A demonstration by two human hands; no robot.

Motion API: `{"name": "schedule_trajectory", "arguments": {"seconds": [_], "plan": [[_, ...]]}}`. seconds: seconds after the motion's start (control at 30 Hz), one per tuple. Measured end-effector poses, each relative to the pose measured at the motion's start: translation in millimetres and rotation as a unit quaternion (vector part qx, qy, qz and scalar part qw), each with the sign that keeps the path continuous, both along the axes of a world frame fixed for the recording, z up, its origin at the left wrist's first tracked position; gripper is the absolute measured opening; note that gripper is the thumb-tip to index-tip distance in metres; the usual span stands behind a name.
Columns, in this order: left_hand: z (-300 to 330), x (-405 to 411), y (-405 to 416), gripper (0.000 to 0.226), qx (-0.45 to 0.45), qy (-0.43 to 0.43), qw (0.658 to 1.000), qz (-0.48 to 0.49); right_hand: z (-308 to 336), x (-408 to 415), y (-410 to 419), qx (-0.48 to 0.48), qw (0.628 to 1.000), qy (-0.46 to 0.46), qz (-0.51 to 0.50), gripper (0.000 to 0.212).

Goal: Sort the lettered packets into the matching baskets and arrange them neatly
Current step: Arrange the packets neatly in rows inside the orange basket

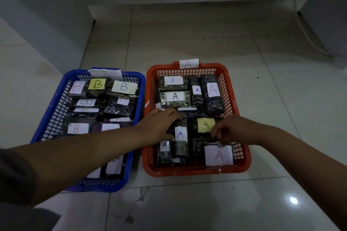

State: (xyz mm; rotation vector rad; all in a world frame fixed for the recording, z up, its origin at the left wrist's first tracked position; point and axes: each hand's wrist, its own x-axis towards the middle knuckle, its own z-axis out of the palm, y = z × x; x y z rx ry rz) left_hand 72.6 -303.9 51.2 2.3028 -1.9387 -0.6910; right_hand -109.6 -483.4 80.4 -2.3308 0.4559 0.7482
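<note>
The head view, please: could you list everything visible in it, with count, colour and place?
Red basket: one, on the floor at right, with an A tag on its far rim.
Blue basket: one, on the floor at left, with a B tag on its far rim.
A packets: at least nine, dark wrap with white labels, one yellow, in the red basket.
B packets: about ten or more, partly hidden, dark wrap with white labels, one yellow, in the blue basket.
Floor: pale glossy tiles.
Hands: left hand grips an upright A packet; right hand pinches the yellow-labelled packet's edge.
</note>
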Motion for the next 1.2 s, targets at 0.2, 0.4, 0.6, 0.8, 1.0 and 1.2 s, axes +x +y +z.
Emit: {"name": "schedule_trajectory", "arguments": {"seconds": [0.2,0.4,0.6,0.8,1.0,1.2], "plan": [[-3.7,2.2,1.4,0.073,0.017,0.029,0.999,-0.004,-16.3,-7.6,8.7,-0.045,0.997,-0.003,0.063,0.030],[10.6,16.4,-2.1,0.079,0.033,-0.017,0.999,-0.018,-17.1,-3.4,7.4,-0.035,0.997,-0.022,0.069,0.027],[8.9,20.6,1.8,0.064,0.078,-0.066,0.994,-0.029,-21.6,-2.8,7.6,-0.047,0.994,-0.038,0.086,0.027],[5.4,5.4,3.2,0.063,0.079,-0.100,0.992,-0.023,-25.6,-6.8,6.1,-0.043,0.994,-0.043,0.092,0.022],[-5.6,9.0,29.8,0.090,-0.063,-0.132,0.986,0.076,-25.6,-13.3,-0.4,-0.214,0.933,-0.280,-0.077,0.025],[-5.7,0.3,58.2,0.072,-0.126,0.022,0.943,0.306,-46.3,-29.7,10.1,-0.271,0.892,-0.312,-0.182,0.048]]}}
